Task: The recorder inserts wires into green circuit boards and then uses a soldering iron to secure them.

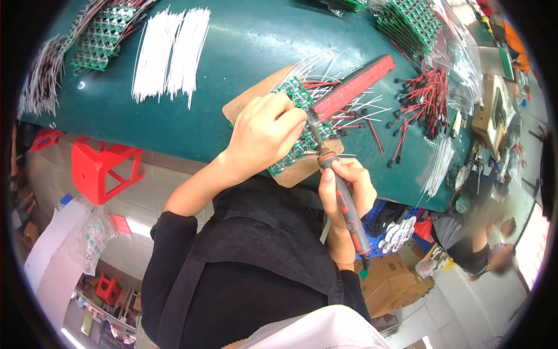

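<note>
My right hand (356, 187) grips a grey and red soldering iron (350, 216) like a pen. Its tip reaches up to the edge of a green circuit board panel (295, 89). Over the panel, my left hand (260, 132) is closed in a pinch close to the iron's tip; what its fingers hold is hidden. The panel rests on a brown board (250, 100). Across its far right side lies a long red bar (361, 84), with white wires and red-black wires sticking out around it.
On the green table (250, 38) lie two bundles of white wires (156, 55), stacked circuit panels (410, 26) and a heap of red-black leads (427, 96). More white wires (439, 166) lie at the right. A red stool (99, 171) stands left; another person (474, 253) sits at the right.
</note>
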